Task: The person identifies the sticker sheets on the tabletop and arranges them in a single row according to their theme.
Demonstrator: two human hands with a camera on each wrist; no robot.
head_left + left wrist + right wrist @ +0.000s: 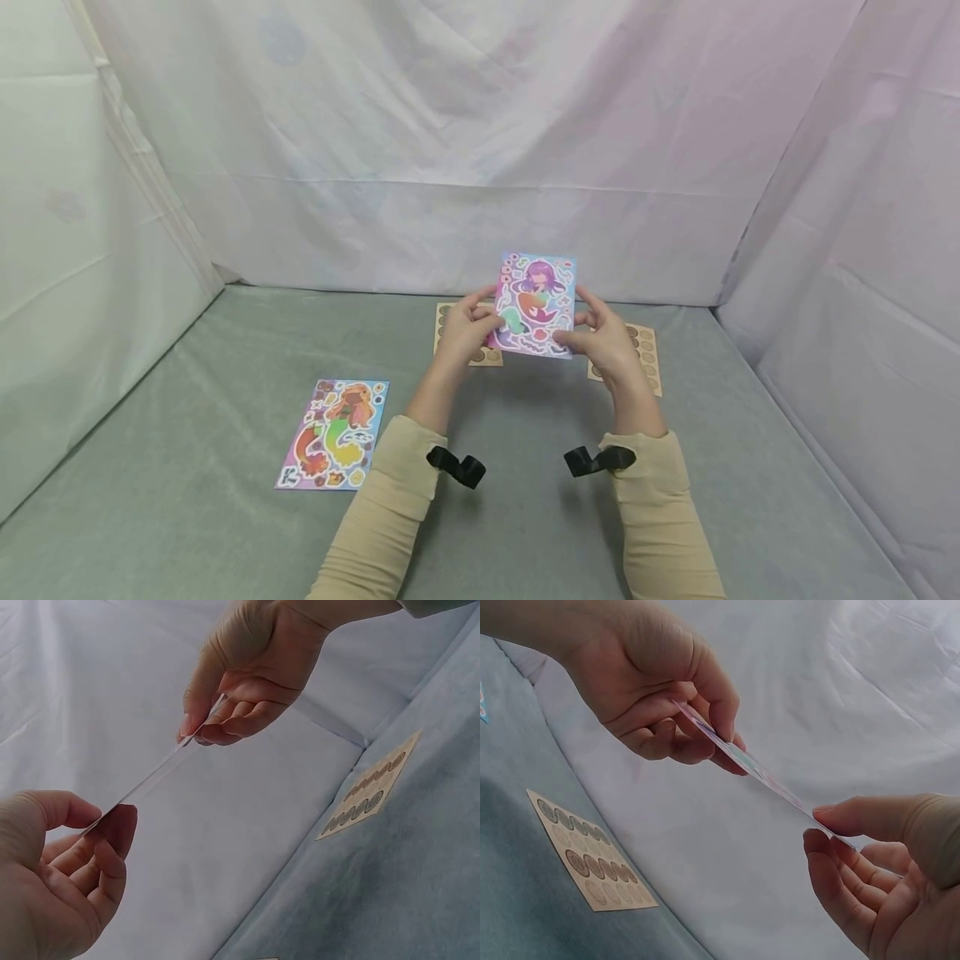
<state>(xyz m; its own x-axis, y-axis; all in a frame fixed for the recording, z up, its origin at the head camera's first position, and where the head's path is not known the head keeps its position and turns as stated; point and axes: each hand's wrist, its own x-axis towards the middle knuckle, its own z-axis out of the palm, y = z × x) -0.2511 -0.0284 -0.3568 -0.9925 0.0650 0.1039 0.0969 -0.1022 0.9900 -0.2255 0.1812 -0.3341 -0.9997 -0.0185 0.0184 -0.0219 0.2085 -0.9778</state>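
Note:
A mermaid sticker sheet (536, 287), pink and blue with a purple-haired figure, is held up above the table. My left hand (467, 329) pinches its lower left edge, thumb on the printed face and fingers behind. On the opposite edge my right hand (609, 343) pinches it the same way. Both wrist views show the sheet nearly edge-on, a thin slanting strip (761, 774) stretched between the two hands. The left wrist view has the left hand (64, 870) at lower left and the right hand (259, 671) above.
Another mermaid sheet (333, 437), with orange hair and a green-yellow tail, lies on the grey table (517, 517) at left. Two tan sheets of round stickers (648, 354) lie behind the hands, partly covered. White cloth (450, 125) walls the back and sides.

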